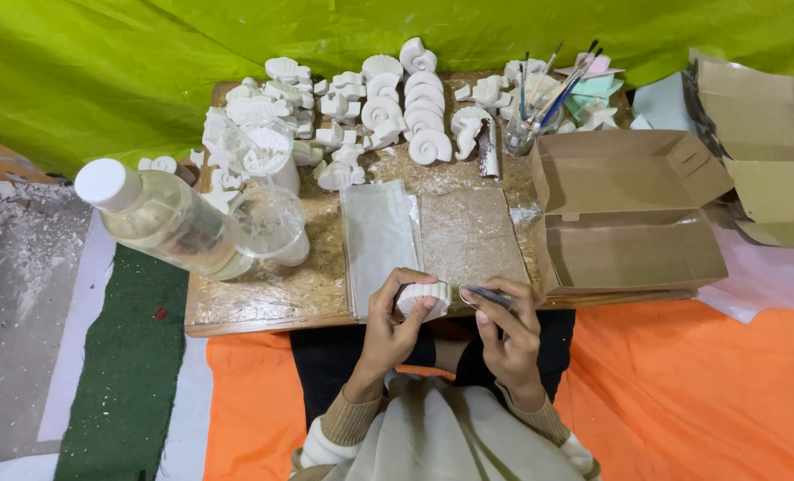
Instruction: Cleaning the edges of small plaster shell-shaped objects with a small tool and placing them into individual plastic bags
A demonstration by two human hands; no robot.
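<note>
Left hand: the left hand (395, 313) sits at the near edge of the table, at 6 o'clock of the board; its grip is closed around a white plaster shell cast (423, 298), thumb and fingers wrapped over the ribbed side.
Right hand: the right hand (509, 331) is just at 3 o'clock of the left one; its grip pinches a thin grey blade-like tool (484, 296) whose tip lies against the cast's right side.
Held cast: small, round and ribbed, over the table's near edge, between the two hands.
Table: a low chipboard table (263, 298), dusted with white powder.
Sheets: two clear plastic sheets (432, 236) lie flat at 12 o'clock of the hands.
Other casts: rows of white plaster shells (415, 111) fill the far side, at 12 o'clock.
Bottle: a clear plastic bottle with a white cap (161, 218) lies tilted at 9 o'clock of the sheets, just beside a clear cup (272, 227).
Brushes: a glass jar of brushes (529, 129) stands at 1 o'clock.
Box: an open brown cardboard box (628, 209) rests at 3 o'clock, overhanging the table's right end.
Floor cover: orange cloth (682, 392) under the person's lap; green sheet (103, 71) behind.
</note>
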